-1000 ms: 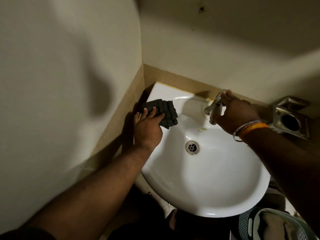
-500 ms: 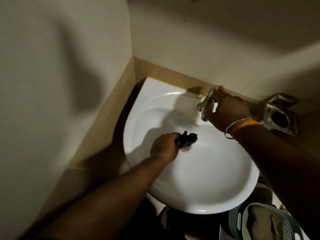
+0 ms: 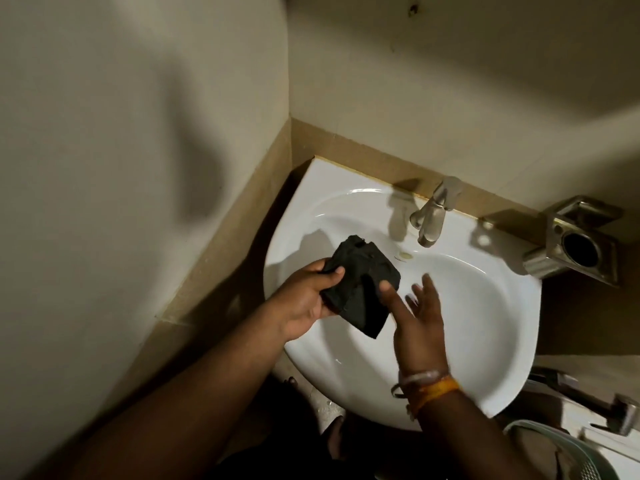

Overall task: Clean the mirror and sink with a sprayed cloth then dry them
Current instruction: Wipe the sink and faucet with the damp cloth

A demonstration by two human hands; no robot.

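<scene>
A white corner sink (image 3: 485, 341) sits against tan tiled walls. My left hand (image 3: 304, 299) grips a dark folded cloth (image 3: 363, 289) and holds it above the left side of the basin. My right hand (image 3: 415, 313) is beside it with fingers spread; its thumb and forefinger touch the cloth's right edge. A metal tap (image 3: 433, 216) stands at the back rim, with no hand on it. The drain is hidden behind the cloth and hands. No mirror is in view.
A metal wall-mounted holder (image 3: 575, 244) sticks out to the right of the sink. A plastic basket (image 3: 568, 455) and a metal fitting (image 3: 606, 407) are low on the right. Walls close in on the left and back.
My right hand has left the tap and come to the cloth. My left hand has lifted the cloth from the drain area, and the cloth is now spread flatter.
</scene>
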